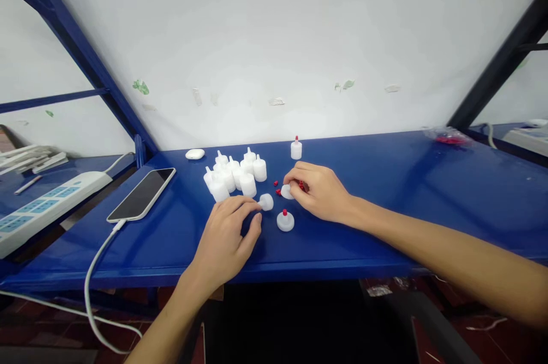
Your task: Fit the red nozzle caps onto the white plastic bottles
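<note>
My right hand (319, 190) pinches a white plastic cap (286, 191) between thumb and fingers, just over several small red tips (278, 191) scattered on the table. My left hand (231, 233) rests at the left, thumb apart from the fingers, fingertips at the nozzle of a white nozzle cap (266, 202) lying on its side. Between the hands and nearer to me stands a white cap with a red tip (285, 221). A group of several white nozzle-topped bottles (233, 173) stands beyond my left hand. Farther back is one white bottle with a red tip (296, 150).
A phone (142, 194) with a white cable lies on the blue table (385, 173) at the left, beside a power strip (43, 210). A small white case (195, 154) sits near the wall. A plastic bag with red pieces (449, 137) lies at the back right.
</note>
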`<state>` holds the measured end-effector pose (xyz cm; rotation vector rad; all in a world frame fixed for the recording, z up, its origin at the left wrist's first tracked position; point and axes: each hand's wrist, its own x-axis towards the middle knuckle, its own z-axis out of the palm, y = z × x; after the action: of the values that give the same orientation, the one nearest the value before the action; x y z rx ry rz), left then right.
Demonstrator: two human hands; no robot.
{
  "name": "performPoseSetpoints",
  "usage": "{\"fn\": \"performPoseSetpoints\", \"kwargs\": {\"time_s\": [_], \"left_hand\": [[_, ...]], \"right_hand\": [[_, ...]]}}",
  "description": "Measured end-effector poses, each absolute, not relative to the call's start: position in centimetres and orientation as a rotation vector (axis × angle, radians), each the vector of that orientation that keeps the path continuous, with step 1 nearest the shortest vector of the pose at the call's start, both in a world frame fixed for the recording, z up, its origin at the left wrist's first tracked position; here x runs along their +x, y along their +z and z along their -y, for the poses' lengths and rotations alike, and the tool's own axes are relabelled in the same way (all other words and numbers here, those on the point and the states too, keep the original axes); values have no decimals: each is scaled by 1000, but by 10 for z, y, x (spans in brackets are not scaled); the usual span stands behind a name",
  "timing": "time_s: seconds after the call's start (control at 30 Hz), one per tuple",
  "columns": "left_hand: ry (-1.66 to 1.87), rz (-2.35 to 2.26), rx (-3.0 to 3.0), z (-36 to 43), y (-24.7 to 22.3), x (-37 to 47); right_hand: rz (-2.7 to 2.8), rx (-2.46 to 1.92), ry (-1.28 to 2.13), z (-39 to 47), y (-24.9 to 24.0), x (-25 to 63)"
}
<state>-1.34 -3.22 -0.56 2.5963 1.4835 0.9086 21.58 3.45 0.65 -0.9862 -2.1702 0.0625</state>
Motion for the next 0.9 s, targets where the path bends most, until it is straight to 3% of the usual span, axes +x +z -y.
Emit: {"fn": "performPoseSetpoints", "kwargs": {"time_s": [0.53,0.9], "left_hand": [[1140,-1589,2615,36,-6,-9],[1267,-1495,2301,37,-4,-12]], "right_hand": [[2267,-968,72,-49,5,218],[2562,-809,-441,-52,7,218]]}}
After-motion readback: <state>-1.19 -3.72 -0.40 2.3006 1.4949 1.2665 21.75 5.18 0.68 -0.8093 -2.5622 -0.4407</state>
